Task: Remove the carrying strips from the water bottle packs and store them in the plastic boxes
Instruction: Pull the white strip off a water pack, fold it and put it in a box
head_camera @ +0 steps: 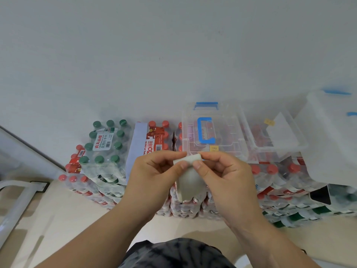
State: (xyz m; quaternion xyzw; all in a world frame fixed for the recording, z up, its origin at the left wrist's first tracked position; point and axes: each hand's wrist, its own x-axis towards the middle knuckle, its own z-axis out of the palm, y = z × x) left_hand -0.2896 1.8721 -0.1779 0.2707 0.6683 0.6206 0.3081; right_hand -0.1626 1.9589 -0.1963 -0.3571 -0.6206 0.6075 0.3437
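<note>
Folding seems to be the step in hand: we hold a pale carrying strip (189,176) in front of us, above the front edge of the stacked bottle packs (274,178). Our left hand (154,171) pinches its upper end between thumb and forefinger. Our right hand (226,175) pinches the same end just beside it, so both hands are clamped on the strip and its lower part hangs free.

On the top of the stack, behind our hands, stands a closed box (228,132) with a blue handle. At the right edge of the stack is an open box (298,145). Whether strips already lie inside it we cannot tell, because the walls are cloudy.

A second strip (138,144) lies across the packs beside the green-capped pack (105,144).

We judge three risks from here. If the strip has glue, it may stick to our fingers or to itself. If we release one hand, the fold may open again. If we drop it short of the open box, it may slide down between the packs.
</note>
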